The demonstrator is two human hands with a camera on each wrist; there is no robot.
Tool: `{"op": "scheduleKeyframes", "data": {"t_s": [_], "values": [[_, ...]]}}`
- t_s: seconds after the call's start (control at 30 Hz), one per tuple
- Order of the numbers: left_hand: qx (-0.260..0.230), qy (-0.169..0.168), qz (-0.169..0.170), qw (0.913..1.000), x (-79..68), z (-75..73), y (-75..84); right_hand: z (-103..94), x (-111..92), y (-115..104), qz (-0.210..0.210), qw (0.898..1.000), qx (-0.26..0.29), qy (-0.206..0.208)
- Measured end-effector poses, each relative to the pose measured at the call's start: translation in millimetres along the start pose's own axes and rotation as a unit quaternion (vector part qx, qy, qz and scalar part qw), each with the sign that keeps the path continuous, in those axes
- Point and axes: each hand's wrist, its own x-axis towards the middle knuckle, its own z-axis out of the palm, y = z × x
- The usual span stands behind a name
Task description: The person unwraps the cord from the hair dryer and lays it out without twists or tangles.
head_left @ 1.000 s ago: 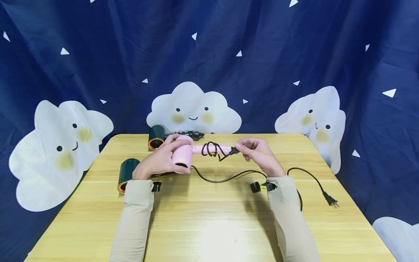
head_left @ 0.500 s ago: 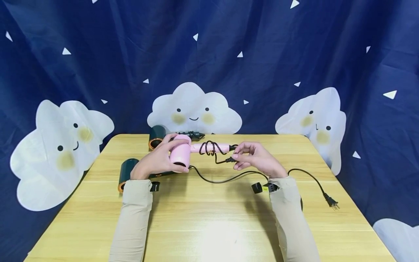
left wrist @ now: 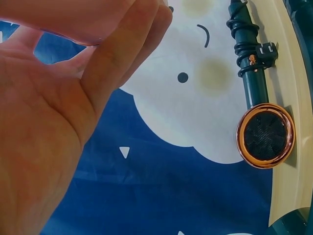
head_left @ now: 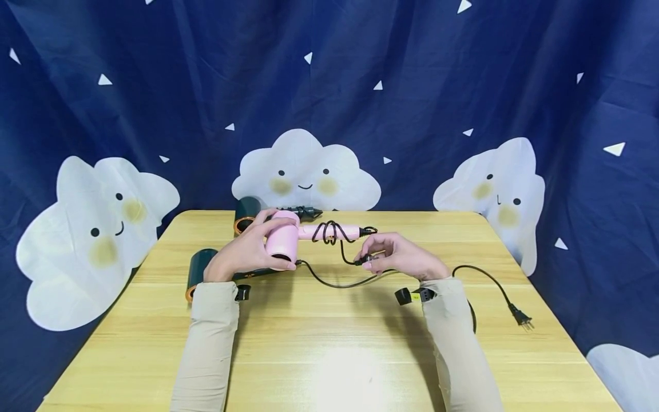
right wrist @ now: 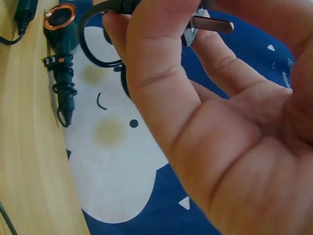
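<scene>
My left hand (head_left: 246, 250) grips the barrel of a pink hair dryer (head_left: 282, 245), holding it over the table with the handle pointing right. A black cord (head_left: 329, 231) loops several times around that handle. Its plug (right wrist: 212, 23) is pinched by my right hand (head_left: 404, 256), just below the handle's end; a metal prong shows in the right wrist view. In the left wrist view, the pink barrel (left wrist: 63, 19) fills the top left corner above my palm.
A green hair dryer (head_left: 247, 210) with its cord wrapped round the handle lies at the table's back edge. Another green dryer (head_left: 201, 269) lies front left, partly hidden by my left hand. Its cord runs rightward under my right arm to a plug (head_left: 520, 316).
My right hand has moved down and slightly left with the plug, drawing it away from the handle's end. A loose length of cord now hangs below the handle. My left hand has barely shifted.
</scene>
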Motion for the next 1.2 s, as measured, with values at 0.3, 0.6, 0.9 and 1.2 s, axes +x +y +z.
{"op": "scheduleKeyframes", "data": {"t_s": [0.3,0.6,0.9,1.2], "values": [[0.006,-0.003,-0.015,0.9999,-1.0,-1.7,-0.2,2.6,5,9,0.019,0.999,-0.024,-0.025],[0.002,-0.002,-0.015,0.9999,-2.6,-3.2,-0.8,3.5,9,21,0.055,0.998,0.001,-0.037],[-0.003,-0.006,-0.019,0.9998,-3.9,-3.3,0.3,5.7,17,37,0.083,0.996,0.031,-0.029],[-0.011,-0.004,-0.009,0.9999,-2.2,-4.1,2.3,5.0,21,45,0.061,0.997,0.021,-0.051]]}}
